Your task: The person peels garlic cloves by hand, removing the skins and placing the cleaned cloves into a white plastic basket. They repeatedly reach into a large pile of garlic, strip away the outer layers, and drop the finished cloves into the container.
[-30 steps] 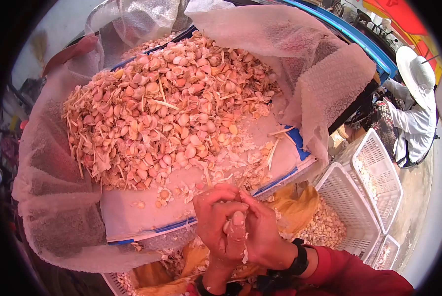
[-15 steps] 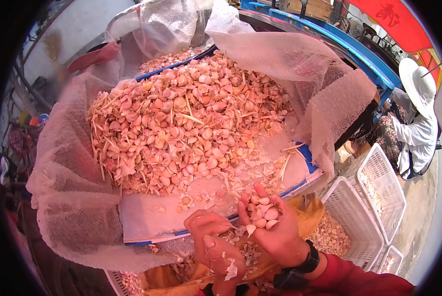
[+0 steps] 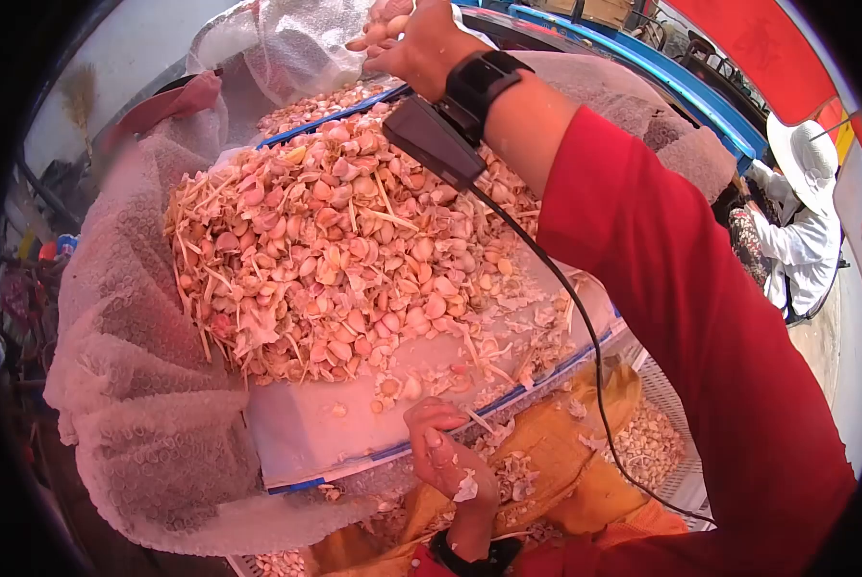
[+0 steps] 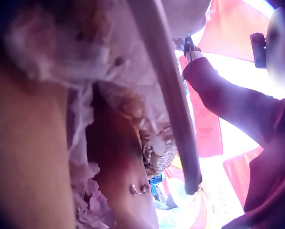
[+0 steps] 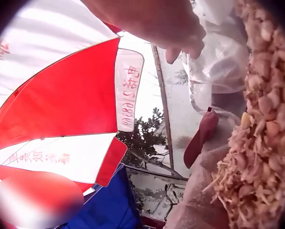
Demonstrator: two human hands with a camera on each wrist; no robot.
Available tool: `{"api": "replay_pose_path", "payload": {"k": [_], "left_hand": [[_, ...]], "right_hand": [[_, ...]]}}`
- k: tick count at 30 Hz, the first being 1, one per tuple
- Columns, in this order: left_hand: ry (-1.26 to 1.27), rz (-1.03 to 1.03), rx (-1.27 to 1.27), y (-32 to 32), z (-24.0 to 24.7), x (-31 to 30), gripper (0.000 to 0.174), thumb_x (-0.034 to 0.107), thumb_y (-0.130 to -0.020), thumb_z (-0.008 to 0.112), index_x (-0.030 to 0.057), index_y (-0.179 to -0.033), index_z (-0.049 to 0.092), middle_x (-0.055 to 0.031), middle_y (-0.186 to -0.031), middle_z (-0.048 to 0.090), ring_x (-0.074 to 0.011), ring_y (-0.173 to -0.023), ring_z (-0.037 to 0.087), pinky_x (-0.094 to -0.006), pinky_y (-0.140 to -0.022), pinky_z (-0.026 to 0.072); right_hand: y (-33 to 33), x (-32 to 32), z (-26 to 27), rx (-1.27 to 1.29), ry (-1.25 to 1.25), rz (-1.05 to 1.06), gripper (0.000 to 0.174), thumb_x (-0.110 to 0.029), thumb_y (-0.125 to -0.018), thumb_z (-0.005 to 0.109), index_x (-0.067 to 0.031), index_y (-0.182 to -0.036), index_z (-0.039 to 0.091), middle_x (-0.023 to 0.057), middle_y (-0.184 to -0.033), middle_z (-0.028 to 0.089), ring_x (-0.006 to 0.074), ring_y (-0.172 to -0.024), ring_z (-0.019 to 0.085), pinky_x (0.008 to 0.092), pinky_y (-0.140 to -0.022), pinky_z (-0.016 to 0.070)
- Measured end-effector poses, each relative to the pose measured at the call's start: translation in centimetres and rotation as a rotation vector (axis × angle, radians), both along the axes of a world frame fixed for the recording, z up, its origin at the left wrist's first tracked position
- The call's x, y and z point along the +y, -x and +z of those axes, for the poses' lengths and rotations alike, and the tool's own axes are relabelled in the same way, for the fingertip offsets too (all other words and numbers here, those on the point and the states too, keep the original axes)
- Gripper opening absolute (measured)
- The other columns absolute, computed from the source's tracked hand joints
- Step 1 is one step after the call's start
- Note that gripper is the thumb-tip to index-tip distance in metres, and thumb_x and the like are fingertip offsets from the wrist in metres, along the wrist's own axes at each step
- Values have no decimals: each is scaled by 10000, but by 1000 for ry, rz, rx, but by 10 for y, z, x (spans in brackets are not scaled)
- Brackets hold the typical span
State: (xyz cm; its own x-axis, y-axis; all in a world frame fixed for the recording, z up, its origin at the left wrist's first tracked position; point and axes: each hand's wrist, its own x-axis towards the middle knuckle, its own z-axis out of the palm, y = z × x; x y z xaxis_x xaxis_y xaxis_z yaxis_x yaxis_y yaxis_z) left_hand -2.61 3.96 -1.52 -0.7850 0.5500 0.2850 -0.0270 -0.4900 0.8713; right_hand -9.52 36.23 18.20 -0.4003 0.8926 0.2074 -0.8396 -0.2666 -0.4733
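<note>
My right hand is raised beyond the back of the heap, its fingers curled round several garlic cloves. In the right wrist view that hand reaches in from the top. Below the tray's front edge, my left hand has curled fingers with a thin stalk at their tips. A flake of skin clings to it. Close up in the left wrist view are the stalk and papery skins. Unpeeled garlic lies heaped on the pale sheet.
Translucent wrap surrounds the heap. More cloves lie behind a blue edge. Orange-yellow cloth and a crate of cloves are below right. A person in a white hat sits at right. A cable hangs from my right wrist.
My right hand has swung from beside the left one to the far side of the heap, carrying cloves. The hands, together a second ago, are apart; the left has shifted slightly right.
</note>
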Motion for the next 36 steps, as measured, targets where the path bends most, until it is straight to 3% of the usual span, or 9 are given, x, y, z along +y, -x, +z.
{"api": "replay_pose_path", "payload": {"k": [1, 4, 8, 10, 12, 19, 23, 32, 36], "left_hand": [[8, -6, -4, 0, 1, -1, 312, 263, -913, 391, 0, -764, 467, -134, -823, 486, -228, -849, 450, -376, -853, 359], [-27, 17, -20, 10, -6, -2, 276, 264, -927, 385, 22, -809, 447, -105, -836, 448, -197, -826, 428, -353, -830, 353], [-86, 120, -62, 18, -4, -4, 296, 292, -961, 378, 39, -829, 457, -72, -826, 436, -166, -792, 425, -316, -771, 365], [-91, 115, -60, 20, -2, -4, 316, 322, -985, 385, 50, -857, 485, -43, -820, 429, -133, -750, 415, -285, -715, 364], [-87, 77, -119, 19, 0, -4, 308, 321, -985, 399, 51, -875, 499, -34, -817, 427, -129, -741, 413, -281, -696, 361], [7, -25, -102, 19, 11, -5, 272, 287, -977, 442, 23, -951, 503, -53, -855, 464, -121, -701, 421, -261, -622, 368], [158, -53, 61, 32, 20, -6, 194, 178, -959, 493, -10, -974, 537, -58, -878, 486, -122, -724, 463, -263, -618, 402], [796, -211, 1052, 29, -1, 36, 184, -13, -814, 575, 1, -997, 585, -91, -813, 508, -160, -655, 488, -302, -607, 418], [798, -184, 1133, 21, -3, 35, 213, -39, -806, 543, 1, -1014, 568, -132, -830, 505, -230, -684, 504, -319, -617, 418]], "right_hand": [[22, 41, 7, -51, -94, -9, 390, -327, -952, 302, -59, -736, 483, 103, -566, 479, 209, -373, 385, 343, -372, 391], [-2, 20, -39, -324, -130, 51, 344, -350, -957, 303, -19, -1027, 362, 149, -960, 378, 257, -787, 348, 431, -685, 255], [-64, -34, -90, -673, -219, 170, 623, -381, -963, 303, 35, -1416, 200, 212, -1485, 242, 322, -1338, 298, 548, -1103, 74], [-117, -66, -130, -728, -429, -36, 363, -256, -974, 363, -6, -1222, 452, 50, -951, 364, 153, -834, 352, 314, -773, 278], [-161, -114, -142, -884, -539, -53, 268, -204, -971, 438, -26, -1093, 596, -43, -685, 424, 41, -565, 374, 186, -556, 354], [-231, -195, -156, -1153, -468, 48, 162, -174, -944, 523, -57, -994, 623, -91, -625, 378, 6, -543, 336, 198, -481, 269], [-249, -202, -158, -1124, -433, 28, 150, -158, -932, 550, -34, -985, 615, -76, -711, 451, -3, -647, 382, 191, -558, 300], [-252, -211, -179, -1022, -462, 71, 157, -143, -932, 558, -8, -987, 616, -21, -868, 517, 36, -773, 452, 205, -669, 363], [-255, -211, -182, -1074, -498, 47, 135, -128, -922, 569, -17, -973, 626, -16, -854, 514, 39, -754, 451, 205, -651, 360]]}}
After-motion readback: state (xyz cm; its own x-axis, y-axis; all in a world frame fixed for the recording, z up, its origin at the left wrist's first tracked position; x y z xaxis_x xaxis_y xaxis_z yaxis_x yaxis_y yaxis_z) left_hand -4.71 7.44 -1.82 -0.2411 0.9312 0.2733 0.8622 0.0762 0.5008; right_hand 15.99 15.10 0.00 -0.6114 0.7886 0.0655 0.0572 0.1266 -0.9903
